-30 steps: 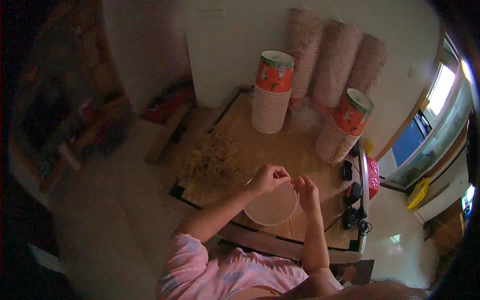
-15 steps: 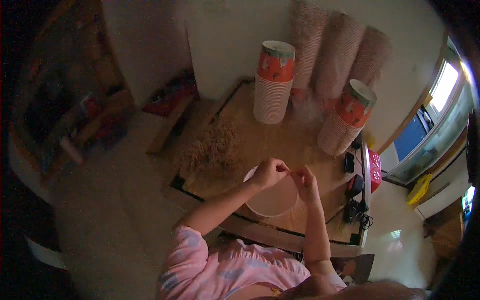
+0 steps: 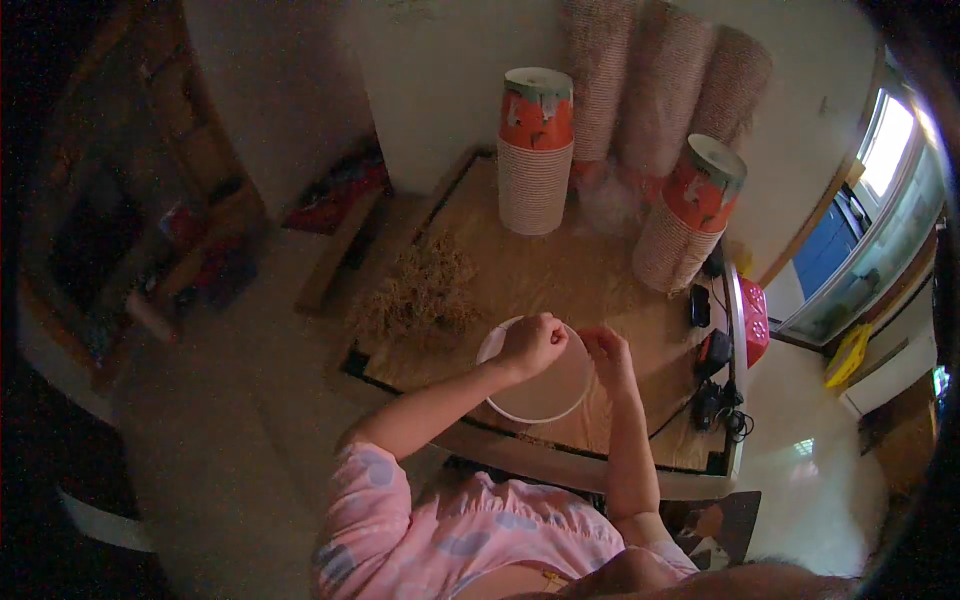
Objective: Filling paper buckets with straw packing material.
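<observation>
My left hand (image 3: 535, 350) is closed in a pinch over a round white-rimmed tub (image 3: 541, 418) on the table. At the tub's right rim, my right hand (image 3: 610, 354) has its fingers bent together. Whatever either hand pinches is too small to make out. A small gap lies between the two hands. To the left of the tub spreads a loose heap of thin, brownish dried plant stems (image 3: 420, 292). The inside of the tub is partly hidden by my left hand and looks plain.
Two stacks of paper tubs, the left stack (image 3: 535, 185) and the right stack (image 3: 680, 235), stand toward the back. Behind them are wrapped tub stacks (image 3: 668, 90). Black chargers with cables (image 3: 712, 400) and a red basket (image 3: 753, 320) line the wooden table's (image 3: 560, 270) right edge.
My hands have moved slightly apart; their fingertips met over the tub before. The left hand has curled more. The whole view has shifted a little.
</observation>
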The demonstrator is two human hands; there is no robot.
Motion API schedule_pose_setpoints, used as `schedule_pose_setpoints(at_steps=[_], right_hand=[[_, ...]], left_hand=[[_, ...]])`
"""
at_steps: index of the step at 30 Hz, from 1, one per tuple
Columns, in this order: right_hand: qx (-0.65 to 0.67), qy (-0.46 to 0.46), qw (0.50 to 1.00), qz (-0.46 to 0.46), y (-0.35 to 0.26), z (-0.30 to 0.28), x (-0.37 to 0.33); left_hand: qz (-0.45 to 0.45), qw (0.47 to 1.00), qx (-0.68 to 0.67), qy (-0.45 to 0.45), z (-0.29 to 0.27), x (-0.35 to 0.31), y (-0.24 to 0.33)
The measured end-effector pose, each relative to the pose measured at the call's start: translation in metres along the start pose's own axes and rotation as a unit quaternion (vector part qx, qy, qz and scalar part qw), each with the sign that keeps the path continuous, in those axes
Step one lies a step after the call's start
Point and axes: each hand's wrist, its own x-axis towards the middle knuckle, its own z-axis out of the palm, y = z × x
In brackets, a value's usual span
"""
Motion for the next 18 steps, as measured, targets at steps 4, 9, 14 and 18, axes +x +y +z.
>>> schedule_pose_setpoints(at_steps=[4, 9, 14, 18], right_hand=[[-0.017, -0.019, 1.000, -0.004, 0.004, -0.006, 0.001], [-0.014, 0.037, 0.999, -0.035, -0.012, -0.006, -0.006], [0.104, 0.105, 0.988, -0.039, -0.048, 0.000, -0.013], [0.029, 0.047, 0.996, -0.067, -0.034, -0.002, -0.003]], left_hand=[[0.043, 0.999, -0.015, 0.009, 0.003, 0.002, -0.001], [0.028, 0.999, -0.009, 0.020, -0.003, 0.003, 0.004], [-0.086, 0.969, -0.230, -0.013, -0.028, 0.004, 0.030], [-0.037, 0.981, -0.189, 0.027, -0.023, -0.002, 0.018]])
